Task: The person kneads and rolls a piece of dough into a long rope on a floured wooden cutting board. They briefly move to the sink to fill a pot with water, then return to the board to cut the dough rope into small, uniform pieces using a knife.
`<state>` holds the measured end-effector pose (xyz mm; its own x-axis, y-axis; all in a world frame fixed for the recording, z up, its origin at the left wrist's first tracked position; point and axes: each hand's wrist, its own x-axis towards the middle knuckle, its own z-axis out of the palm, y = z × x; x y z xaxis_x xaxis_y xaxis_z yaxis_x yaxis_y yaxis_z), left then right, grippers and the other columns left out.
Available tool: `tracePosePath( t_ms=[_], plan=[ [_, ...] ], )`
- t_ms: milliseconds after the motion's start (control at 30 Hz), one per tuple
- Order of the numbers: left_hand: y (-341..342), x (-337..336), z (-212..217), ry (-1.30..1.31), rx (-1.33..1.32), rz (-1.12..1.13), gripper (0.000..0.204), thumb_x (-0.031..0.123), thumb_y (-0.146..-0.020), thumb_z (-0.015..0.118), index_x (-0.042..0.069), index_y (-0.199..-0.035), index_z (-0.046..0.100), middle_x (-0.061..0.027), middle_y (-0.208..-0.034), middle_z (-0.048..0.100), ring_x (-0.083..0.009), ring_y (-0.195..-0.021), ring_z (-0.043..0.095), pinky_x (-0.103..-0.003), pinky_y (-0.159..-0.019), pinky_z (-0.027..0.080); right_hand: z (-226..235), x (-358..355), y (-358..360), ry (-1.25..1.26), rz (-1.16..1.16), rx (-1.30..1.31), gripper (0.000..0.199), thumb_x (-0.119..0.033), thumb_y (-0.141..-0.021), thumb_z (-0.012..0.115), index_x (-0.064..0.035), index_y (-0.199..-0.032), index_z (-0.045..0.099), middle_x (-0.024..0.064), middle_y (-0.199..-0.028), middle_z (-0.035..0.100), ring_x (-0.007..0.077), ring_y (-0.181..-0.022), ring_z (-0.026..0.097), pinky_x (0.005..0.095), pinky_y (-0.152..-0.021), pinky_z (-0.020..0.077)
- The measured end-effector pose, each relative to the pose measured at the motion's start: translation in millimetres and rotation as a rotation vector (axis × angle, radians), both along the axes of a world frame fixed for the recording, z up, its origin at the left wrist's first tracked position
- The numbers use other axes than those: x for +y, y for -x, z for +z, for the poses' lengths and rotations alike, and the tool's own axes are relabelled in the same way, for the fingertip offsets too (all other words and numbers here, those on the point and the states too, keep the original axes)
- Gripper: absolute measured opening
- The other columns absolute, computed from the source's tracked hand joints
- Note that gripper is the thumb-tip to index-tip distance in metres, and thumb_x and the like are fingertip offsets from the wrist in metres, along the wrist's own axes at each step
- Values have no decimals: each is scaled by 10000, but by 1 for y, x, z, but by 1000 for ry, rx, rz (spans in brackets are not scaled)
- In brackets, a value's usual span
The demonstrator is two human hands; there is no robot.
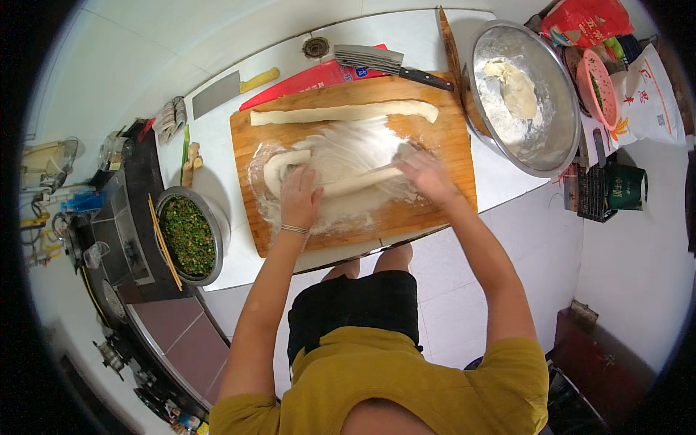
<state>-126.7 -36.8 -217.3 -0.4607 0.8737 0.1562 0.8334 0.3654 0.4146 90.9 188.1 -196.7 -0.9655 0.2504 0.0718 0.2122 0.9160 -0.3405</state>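
Observation:
A long, floury dough rope [360, 181] curls round at its left end on the wooden board [435, 210]. My left hand [299, 194] rests over the rope near this bend, fingers stretched forward and thumb out to the side. At the rope's right end is my right hand [428, 176], blurred by motion, so its grip is unclear. Loose flour [348, 148] whitens the middle of the board around both hands. Behind them, a second, thicker dough strip [341, 113] lies along the board's far side.
A steel bowl [562, 138] with flour and dough stands at right. To the left are a bowl of chopped green filling [187, 235] and chopsticks [165, 243]. A cleaver [217, 96], a black-handled knife [391, 65] and a red sheet [290, 88] lie behind the board.

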Motion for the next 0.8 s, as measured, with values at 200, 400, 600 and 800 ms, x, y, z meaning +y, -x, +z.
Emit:
tracePosePath(
  t_ms=[200, 400, 600, 800],
  plan=[
    [-18, 41, -4, -77, 16, -21, 449, 219, -827, 598, 88, -1246, 504, -162, -1333, 440, -358, -1250, 383, -483, -1045, 293, 6, -26, 49, 73, -241, 156, 399, -231, -816, 622, -114, -1195, 580, 96, -1304, 484, 296, -1226, 429, 470, -1060, 292],
    [-40, 31, -16, 221, 147, -253, 461, 309, -882, 513, 260, -1337, 455, -30, -1464, 325, -321, -1317, 326, -604, -1062, 176, -37, -74, 55, -205, -494, 100, 478, -373, -861, 536, -214, -1310, 486, 110, -1414, 370, 368, -1296, 325, 617, -1034, 198],
    [-50, -12, -7, 215, 161, -269, 455, 385, -902, 465, 354, -1354, 414, 7, -1470, 318, -296, -1353, 269, -650, -1048, 131, -24, -105, 2, -128, -426, -104, 463, -445, -897, 448, -348, -1350, 430, 87, -1483, 278, 410, -1359, 196, 667, -1018, 120],
    [5, 45, -20, 153, 186, -193, 520, 360, -890, 494, 269, -1388, 377, -27, -1453, 344, -316, -1352, 261, -558, -1095, 154, -28, -39, 54, -247, -501, 17, 485, -413, -896, 468, -294, -1363, 418, 110, -1455, 319, 412, -1329, 261, 648, -1030, 154]
  ],
)
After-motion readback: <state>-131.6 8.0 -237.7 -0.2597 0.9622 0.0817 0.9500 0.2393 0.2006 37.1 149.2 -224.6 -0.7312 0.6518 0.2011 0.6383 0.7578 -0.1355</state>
